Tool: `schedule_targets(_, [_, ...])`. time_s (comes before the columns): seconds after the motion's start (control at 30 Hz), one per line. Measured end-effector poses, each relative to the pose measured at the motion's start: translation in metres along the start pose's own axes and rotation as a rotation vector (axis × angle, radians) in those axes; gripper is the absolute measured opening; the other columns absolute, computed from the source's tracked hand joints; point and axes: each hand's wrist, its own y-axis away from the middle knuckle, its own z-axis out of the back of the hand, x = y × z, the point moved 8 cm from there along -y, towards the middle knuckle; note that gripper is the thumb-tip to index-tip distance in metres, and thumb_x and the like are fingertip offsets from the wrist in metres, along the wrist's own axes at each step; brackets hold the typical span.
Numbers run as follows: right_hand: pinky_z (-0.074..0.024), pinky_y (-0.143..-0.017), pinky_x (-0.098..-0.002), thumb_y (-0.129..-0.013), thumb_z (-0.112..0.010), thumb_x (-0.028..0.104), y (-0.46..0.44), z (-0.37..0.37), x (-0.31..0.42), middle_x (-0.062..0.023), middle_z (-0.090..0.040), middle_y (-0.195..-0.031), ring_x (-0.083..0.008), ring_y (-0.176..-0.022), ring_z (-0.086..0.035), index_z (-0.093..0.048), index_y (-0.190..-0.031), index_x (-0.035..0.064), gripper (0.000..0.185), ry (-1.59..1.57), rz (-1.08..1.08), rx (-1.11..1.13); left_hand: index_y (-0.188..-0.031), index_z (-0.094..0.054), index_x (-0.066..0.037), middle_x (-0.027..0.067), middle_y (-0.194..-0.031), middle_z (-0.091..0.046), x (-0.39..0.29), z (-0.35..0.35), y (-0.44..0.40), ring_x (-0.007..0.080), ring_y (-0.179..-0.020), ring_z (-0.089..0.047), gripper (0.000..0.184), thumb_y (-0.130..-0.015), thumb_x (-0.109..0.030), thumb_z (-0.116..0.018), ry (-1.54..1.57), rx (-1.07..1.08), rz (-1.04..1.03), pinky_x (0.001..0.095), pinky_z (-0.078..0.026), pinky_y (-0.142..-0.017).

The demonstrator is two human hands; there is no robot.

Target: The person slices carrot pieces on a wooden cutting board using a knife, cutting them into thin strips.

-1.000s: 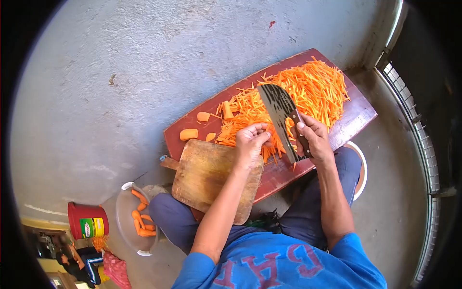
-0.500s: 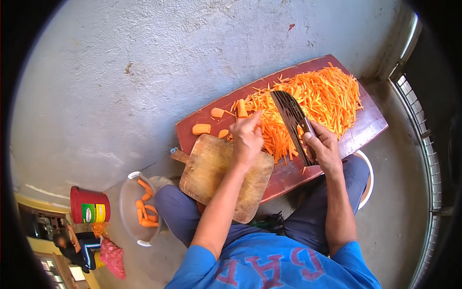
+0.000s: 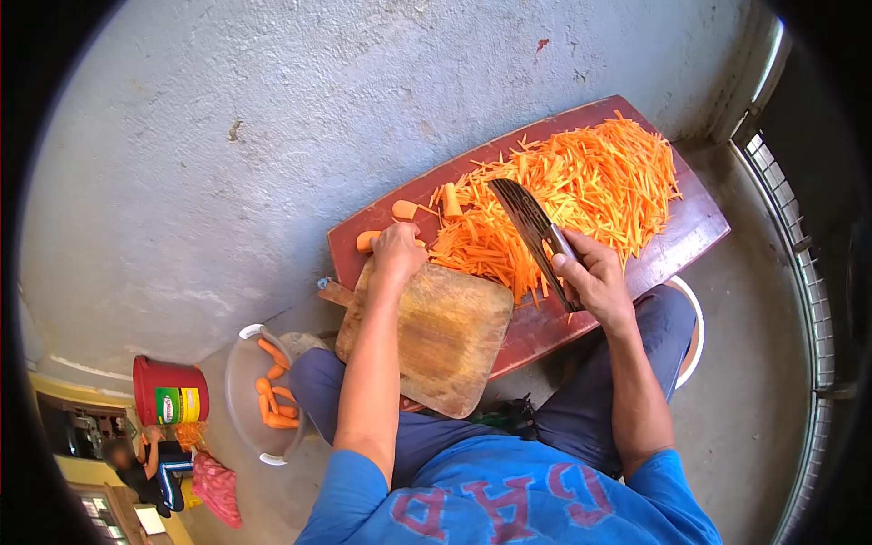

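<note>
The right hand [image 3: 592, 277], to the right of the board [image 3: 445, 331], is closed round the handle of the knife [image 3: 524, 215]; the blade slants up and leftward, in front of the shreds [image 3: 610, 177]. The left hand [image 3: 398, 254] is at the board's upper left corner, fingers bent over a chunk [image 3: 365, 241] of carrot; whether they grasp it or only touch it cannot be told. Two further chunks lie above the board, one [image 3: 404, 210] just past the left hand, the other [image 3: 450, 202] at the border of the shreds. The shreds form a broad heap above and to the right of the board, on the red table [image 3: 536, 329], whose near edge the board overlaps. Below the board are the wearer's trousers [image 3: 445, 438] and blue shirt [image 3: 527, 463]. To its lower left stands a clear tub [image 3: 236, 400] holding whole carrots [image 3: 280, 420]; farther left, a red bucket [image 3: 171, 384] and, below that, a seated person [image 3: 145, 477] beside a red sack [image 3: 215, 489]. Well to the board's right, partly behind the trousers, is a white-rimmed bowl [image 3: 696, 338]
</note>
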Motion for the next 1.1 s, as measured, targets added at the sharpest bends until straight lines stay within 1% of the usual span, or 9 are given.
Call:
schedule_targets(0.1, [-0.0431,-0.05,-0.0259,-0.114,-0.073,0.021,0.001,-0.005,-0.001,0.0034,-0.064,-0.08,-0.0049,-0.056,-0.055,-0.067,-0.154,-0.0023,0.047,0.009,0.002,0.035,-0.108,-0.082,-0.003,0.0214,-0.115,-0.083,-0.004,0.001,-0.001,0.0401,-0.115,-0.078,0.025,-0.086,-0.015,-0.086,0.004,0.166,0.071,0.0585,-0.05,-0.107])
schedule_targets(0.2, [-0.0435,-0.051,-0.0264,-0.113,-0.073,0.02,0.002,-0.012,0.002,0.0035,-0.064,-0.082,-0.005,-0.059,-0.055,-0.066,-0.156,-0.0019,0.049,0.015,0.004,0.07,-0.097,-0.075,-0.001,0.021,-0.106,-0.083,-0.009,0.007,0.0,0.04,-0.112,-0.078,0.021,-0.086,-0.014,-0.088,-0.009,0.083,-0.011,0.0551,-0.053,-0.101])
schedule_targets(0.3, [-0.0436,-0.051,-0.0267,-0.113,-0.073,0.02,0.004,-0.017,0.004,0.0032,-0.064,-0.082,-0.0054,-0.058,-0.055,-0.066,-0.156,-0.0019,0.049,0.01,0.011,0.091,-0.099,-0.073,0.001,0.0196,-0.095,-0.08,0.001,0.003,-0.001,0.0369,-0.097,-0.079,0.02,-0.088,-0.008,-0.087,0.151,-0.075,-0.163,0.0501,-0.058,-0.089])
schedule_targets(0.4, [-0.0437,-0.051,-0.0266,-0.113,-0.073,0.021,0.005,-0.018,0.006,0.0029,-0.064,-0.081,-0.0058,-0.057,-0.055,-0.066,-0.156,-0.0016,0.049,0.02,0.013,0.099,-0.102,-0.072,0.002,0.0151,-0.089,-0.077,0.014,-0.002,0.009,0.027,-0.083,-0.077,0.017,-0.091,-0.001,-0.085,0.424,-0.053,-0.025,0.0417,-0.06,-0.076])
schedule_targets(0.6, [-0.0432,-0.051,-0.0256,-0.115,-0.072,0.023,0.012,-0.039,0.005,0.0038,-0.062,-0.078,-0.0054,-0.056,-0.055,-0.067,-0.154,-0.002,0.046,0.005,-0.026,0.175,-0.108,-0.077,0.003,0.0067,-0.082,-0.073,-0.008,0.018,0.116,0.0143,-0.076,-0.071,0.013,-0.097,0.001,-0.083,0.892,-0.137,0.079,0.0338,-0.057,-0.071])
schedule_targets(0.77, [-0.0427,-0.053,-0.0236,-0.115,-0.074,0.026,0.035,-0.089,0.007,0.0031,-0.064,-0.084,-0.0039,-0.06,-0.055,-0.067,-0.153,-0.0068,0.05,-0.054,-0.119,0.41,-0.115,-0.078,0.002,0.0178,-0.097,-0.076,-0.014,0.015,0.206,0.0333,-0.084,-0.077,0.018,-0.098,0.0,-0.082,0.663,-0.233,-0.053,0.0426,-0.06,-0.077])
schedule_targets(0.8, [-0.0457,-0.06,-0.0238,-0.116,-0.07,0.021,0.041,-0.1,0.008,0.0055,-0.066,-0.091,-0.0031,-0.068,-0.055,-0.065,-0.16,-0.0007,0.049,0.008,-0.166,0.442,-0.116,-0.079,0.001,0.0216,-0.103,-0.074,-0.015,0.021,0.214,0.0427,-0.092,-0.075,0.02,-0.097,-0.002,-0.082,0.622,-0.2,-0.031,0.0481,-0.06,-0.084])
schedule_targets(0.9, [-0.0604,-0.081,-0.035,-0.113,-0.072,0.017,0.049,-0.116,0.021,-0.0108,-0.079,-0.107,-0.0135,-0.093,-0.072,-0.064,-0.156,-0.0046,0.05,0.339,-0.017,0.406,-0.116,-0.079,0.002,0.02,-0.102,-0.073,-0.015,0.036,0.223,0.0436,-0.095,-0.073,0.022,-0.095,-0.003,-0.084,0.584,-0.213,-0.098,0.0504,-0.059,-0.087])
schedule_targets(1.1, [-0.0624,-0.091,-0.0431,-0.11,-0.073,0.014,0.071,-0.137,0.034,-0.0191,-0.081,-0.108,-0.0224,-0.102,-0.079,-0.065,-0.155,-0.0022,0.048,0.412,-0.193,0.396,-0.113,-0.082,0.001,0.0176,-0.101,-0.071,-0.014,0.026,0.224,0.0377,-0.096,-0.072,0.021,-0.092,0.002,-0.085,0.602,-0.207,-0.272,0.0472,-0.059,-0.087])
